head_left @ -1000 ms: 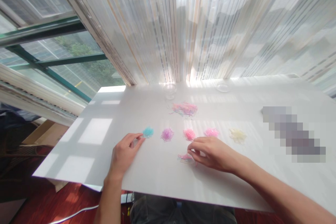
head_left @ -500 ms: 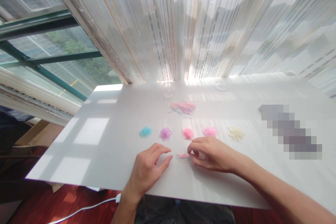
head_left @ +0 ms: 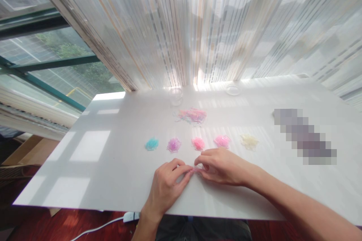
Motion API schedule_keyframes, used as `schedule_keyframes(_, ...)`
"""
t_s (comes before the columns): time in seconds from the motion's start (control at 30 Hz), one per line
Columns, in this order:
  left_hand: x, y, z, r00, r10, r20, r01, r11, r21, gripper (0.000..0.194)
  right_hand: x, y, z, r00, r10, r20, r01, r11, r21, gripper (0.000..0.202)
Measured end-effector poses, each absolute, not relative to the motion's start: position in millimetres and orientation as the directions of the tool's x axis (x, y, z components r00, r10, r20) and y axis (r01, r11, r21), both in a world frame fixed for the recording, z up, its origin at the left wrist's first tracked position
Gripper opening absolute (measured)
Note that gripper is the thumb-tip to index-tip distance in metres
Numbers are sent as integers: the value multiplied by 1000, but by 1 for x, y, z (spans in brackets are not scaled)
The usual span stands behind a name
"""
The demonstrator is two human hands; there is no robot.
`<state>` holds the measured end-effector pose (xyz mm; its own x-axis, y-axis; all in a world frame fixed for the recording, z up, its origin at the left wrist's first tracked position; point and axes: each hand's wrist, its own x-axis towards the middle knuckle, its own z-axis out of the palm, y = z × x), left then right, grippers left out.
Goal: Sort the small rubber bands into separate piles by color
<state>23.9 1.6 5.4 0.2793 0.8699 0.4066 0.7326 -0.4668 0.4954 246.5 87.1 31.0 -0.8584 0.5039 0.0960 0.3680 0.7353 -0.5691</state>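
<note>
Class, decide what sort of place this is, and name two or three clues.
Probably a room at home: sheer, striped white curtains hang behind the smooth white table, a green-framed glass window shows greenery outside, and the floor looks like dark red wood.

Thin pinkish strands [head_left: 198, 170] lie bunched between both hands' fingers [head_left: 183, 168].

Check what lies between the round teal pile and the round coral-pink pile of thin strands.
A round purple pile of thin strands, in the head view.

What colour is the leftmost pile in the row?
The leftmost pile is turquoise, clearest in the head view.
</note>
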Motion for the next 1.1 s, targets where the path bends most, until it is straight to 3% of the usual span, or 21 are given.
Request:
schedule_keyframes(0.47,21,0,5,223,870,440,639,-471,608,14,243,83,30,-860,478,181,295,753,-588,14)
schedule_keyframes(0.83,21,0,3,213,893,397,660,-431,615,13,252,88,33,-817,503,283,282,776,-565,10)
schedule_keyframes(1.1,26,1,7,243,885,397,719,-439,538,11,250,90,28,-790,529,311,323,789,-522,10)
